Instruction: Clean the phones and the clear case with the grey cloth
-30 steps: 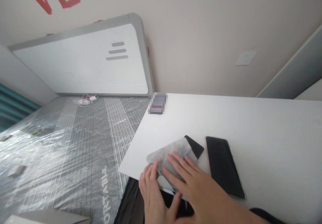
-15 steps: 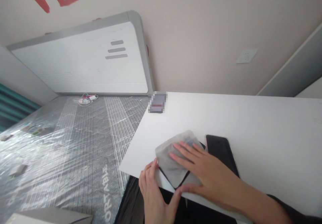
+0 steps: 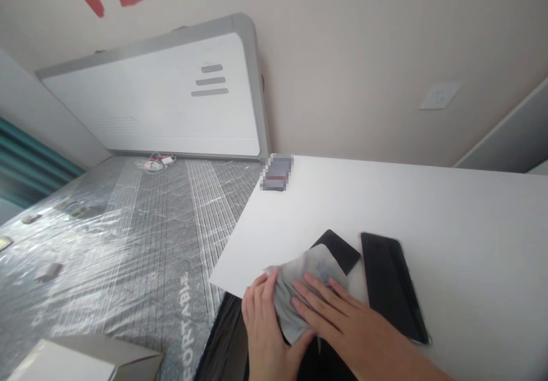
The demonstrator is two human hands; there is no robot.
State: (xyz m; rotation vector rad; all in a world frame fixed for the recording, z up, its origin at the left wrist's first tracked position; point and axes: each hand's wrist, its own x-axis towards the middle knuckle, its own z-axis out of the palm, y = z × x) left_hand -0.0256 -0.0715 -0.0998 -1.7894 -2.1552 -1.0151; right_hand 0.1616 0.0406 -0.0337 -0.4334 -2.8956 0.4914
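Observation:
A grey cloth (image 3: 299, 281) lies over a black phone (image 3: 339, 250) near the front left corner of a white table (image 3: 385, 198). My right hand (image 3: 342, 327) presses flat on the cloth, fingers stretched out. My left hand (image 3: 265, 329) grips the phone's near left edge at the table edge, fingers curled beside the cloth. A second black phone (image 3: 391, 284) lies flat just right of the first, untouched.
A small blurred card (image 3: 277, 173) sits at the table's far left corner. Left of the table is a plastic-wrapped grey mattress (image 3: 128, 255) with a white and grey headboard (image 3: 162, 101) and a small cable bundle (image 3: 159, 162). A wall socket (image 3: 440, 96) is behind.
My right hand has slid the cloth back toward me along the phone, uncovering the phone's far end. The left hand stays at the near edge. The view has shifted a little.

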